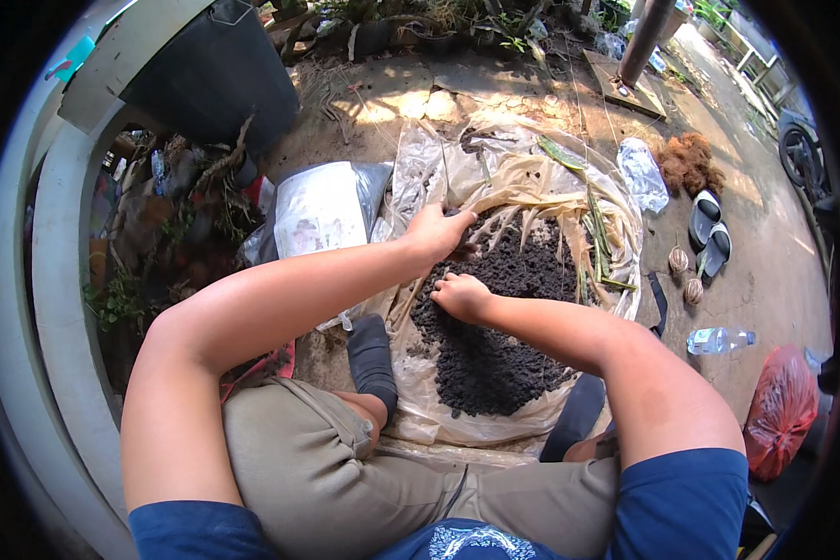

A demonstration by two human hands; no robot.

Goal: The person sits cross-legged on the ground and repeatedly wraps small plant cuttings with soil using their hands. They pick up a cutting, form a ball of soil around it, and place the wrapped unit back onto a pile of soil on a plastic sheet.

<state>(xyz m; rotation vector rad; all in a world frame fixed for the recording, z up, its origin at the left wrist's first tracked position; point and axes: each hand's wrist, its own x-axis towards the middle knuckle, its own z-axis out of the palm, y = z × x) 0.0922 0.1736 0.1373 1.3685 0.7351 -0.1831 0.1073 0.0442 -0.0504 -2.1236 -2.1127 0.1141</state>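
Dark crumbly soil (500, 357) lies heaped on a spread, crumpled plastic sheet (413, 420) between my feet. My left hand (442, 234) is over the upper left edge of the soil, thumb stretched out towards the sheet's folds; its fingers are partly hidden, with something dark at them. Just below it, my right hand (462, 297) is at the soil's left part with its fingers curled; what they hold, if anything, is hidden. Long green leaf pieces (597, 234) lie on the right side of the sheet, and another leaf piece (558, 152) lies near its top.
A filled plastic bag (320, 210) sits left of the sheet, below a large dark bin (213, 77). To the right are a clear plastic bag (642, 173), brown fibre (691, 162), sandals (712, 245), twine balls (678, 260), a plastic bottle (719, 340) and a red plastic bag (782, 413).
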